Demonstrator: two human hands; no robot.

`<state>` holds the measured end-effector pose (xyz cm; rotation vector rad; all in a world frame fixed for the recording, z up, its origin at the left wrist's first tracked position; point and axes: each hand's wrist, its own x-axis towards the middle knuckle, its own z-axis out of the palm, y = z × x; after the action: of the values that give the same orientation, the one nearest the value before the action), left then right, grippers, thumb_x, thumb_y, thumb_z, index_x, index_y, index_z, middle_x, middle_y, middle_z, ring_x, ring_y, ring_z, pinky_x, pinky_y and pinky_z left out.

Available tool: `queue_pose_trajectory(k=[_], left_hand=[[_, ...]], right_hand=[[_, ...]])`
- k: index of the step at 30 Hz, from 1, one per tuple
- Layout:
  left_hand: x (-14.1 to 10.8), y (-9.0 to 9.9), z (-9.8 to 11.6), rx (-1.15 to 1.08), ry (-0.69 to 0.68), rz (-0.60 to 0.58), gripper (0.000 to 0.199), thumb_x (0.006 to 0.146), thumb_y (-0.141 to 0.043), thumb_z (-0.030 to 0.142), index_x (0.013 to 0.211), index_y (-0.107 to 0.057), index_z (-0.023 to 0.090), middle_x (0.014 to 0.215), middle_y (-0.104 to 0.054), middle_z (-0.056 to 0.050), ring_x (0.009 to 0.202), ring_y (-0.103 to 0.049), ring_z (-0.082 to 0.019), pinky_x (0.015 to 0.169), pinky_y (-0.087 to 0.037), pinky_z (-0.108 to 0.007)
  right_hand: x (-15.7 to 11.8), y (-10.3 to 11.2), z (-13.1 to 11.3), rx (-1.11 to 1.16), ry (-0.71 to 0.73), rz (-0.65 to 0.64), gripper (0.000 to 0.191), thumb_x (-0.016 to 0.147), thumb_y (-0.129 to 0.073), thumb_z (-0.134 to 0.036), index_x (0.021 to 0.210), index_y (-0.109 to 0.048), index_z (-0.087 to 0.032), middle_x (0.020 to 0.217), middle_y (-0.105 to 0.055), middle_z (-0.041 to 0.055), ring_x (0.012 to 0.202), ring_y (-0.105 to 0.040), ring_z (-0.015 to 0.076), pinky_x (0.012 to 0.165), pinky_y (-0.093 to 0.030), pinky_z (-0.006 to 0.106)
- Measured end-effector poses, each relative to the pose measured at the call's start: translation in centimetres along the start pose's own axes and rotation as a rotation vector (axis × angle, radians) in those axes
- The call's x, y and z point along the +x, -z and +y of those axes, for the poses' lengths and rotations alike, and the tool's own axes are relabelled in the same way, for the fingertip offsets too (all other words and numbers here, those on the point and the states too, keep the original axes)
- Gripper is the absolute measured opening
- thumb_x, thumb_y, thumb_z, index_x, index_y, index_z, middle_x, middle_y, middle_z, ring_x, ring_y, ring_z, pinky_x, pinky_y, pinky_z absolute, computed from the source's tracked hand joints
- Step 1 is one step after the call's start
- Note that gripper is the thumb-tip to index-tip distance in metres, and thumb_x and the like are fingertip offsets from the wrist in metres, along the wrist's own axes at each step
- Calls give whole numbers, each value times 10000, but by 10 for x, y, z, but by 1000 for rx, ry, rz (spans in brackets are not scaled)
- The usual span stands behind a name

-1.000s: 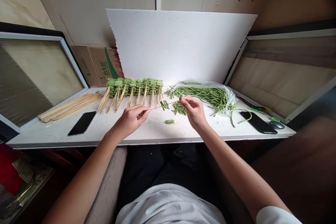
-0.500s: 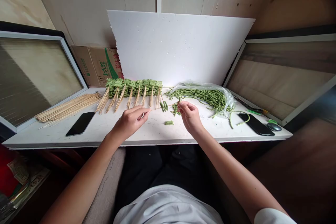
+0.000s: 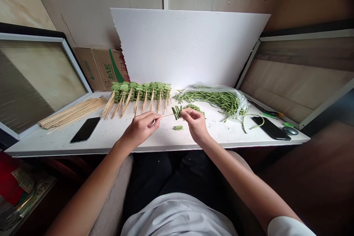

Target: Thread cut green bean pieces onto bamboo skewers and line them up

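My left hand (image 3: 145,125) is closed in a pinch on a thin wooden skewer (image 3: 166,115), which points to the right. Several short green bean pieces (image 3: 175,113) are threaded crosswise on it. My right hand (image 3: 195,122) pinches a bean piece (image 3: 181,109) at the right end of that row; the skewer's tip is hidden by its fingers. Below the hands, a small group of cut bean pieces (image 3: 178,127) lies on the white table. A pile of cut pieces (image 3: 195,108) sits just behind my right hand.
Stacked bean skewers (image 3: 141,92) stand at the back left, sticks facing me. Bare skewers (image 3: 72,112) and a phone (image 3: 85,129) lie left. On the right are long beans (image 3: 218,99) in a plastic bag (image 3: 241,105), another phone (image 3: 271,128) and a mouse (image 3: 290,131). A white board (image 3: 188,48) stands behind.
My right hand has moved left along the skewer, bringing its bean piece from the tip up against the row. My left hand keeps its hold and has shifted slightly right.
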<state>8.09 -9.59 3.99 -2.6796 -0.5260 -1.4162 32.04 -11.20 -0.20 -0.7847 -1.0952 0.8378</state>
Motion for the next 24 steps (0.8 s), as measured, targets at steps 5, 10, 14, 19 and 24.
queue_pose_trajectory(k=[5, 10, 14, 19, 24], left_hand=[[-1, 1, -5, 19, 20, -8, 164, 1038, -552, 130, 1082, -702, 181, 768, -600, 3, 626, -497, -115, 650, -435, -261], [-6, 3, -24, 75, 100, -7, 127, 1035, -576, 173, 1041, -703, 181, 753, -594, 8, 634, -512, -117, 647, -432, -260], [-9, 2, -34, 106, 126, -5, 128, 1036, -573, 195, 1020, -700, 183, 782, -642, -4, 634, -521, -118, 646, -438, -259], [-10, 0, -36, 92, 141, -31, 125, 1022, -576, 189, 1003, -699, 185, 740, -607, 13, 610, -510, -118, 622, -427, -253], [-10, -1, -35, 91, 156, -56, 122, 1014, -579, 179, 994, -699, 183, 750, -611, 17, 620, -522, -116, 638, -427, -251]], right_hand=[[6, 6, 2, -17, -23, -19, 240, 759, -916, -478, 775, -803, -267, 982, -766, 39, 959, -685, 230, 851, -570, 383], [25, 31, 1, -342, 18, -200, 330, 953, -711, -560, 1087, -837, -285, 1110, -795, 74, 1003, -692, 259, 820, -535, 396], [35, 56, 13, -859, 205, -497, 247, 959, -736, -481, 1017, -861, -277, 1022, -793, 108, 1000, -649, 314, 936, -493, 492], [34, 65, 34, -1084, 274, -668, 156, 888, -839, -347, 1034, -870, -302, 994, -779, 107, 1042, -608, 348, 870, -504, 453], [28, 54, 33, -1134, 305, -666, 74, 911, -798, -245, 930, -866, -267, 913, -784, 110, 987, -616, 339, 887, -506, 468]])
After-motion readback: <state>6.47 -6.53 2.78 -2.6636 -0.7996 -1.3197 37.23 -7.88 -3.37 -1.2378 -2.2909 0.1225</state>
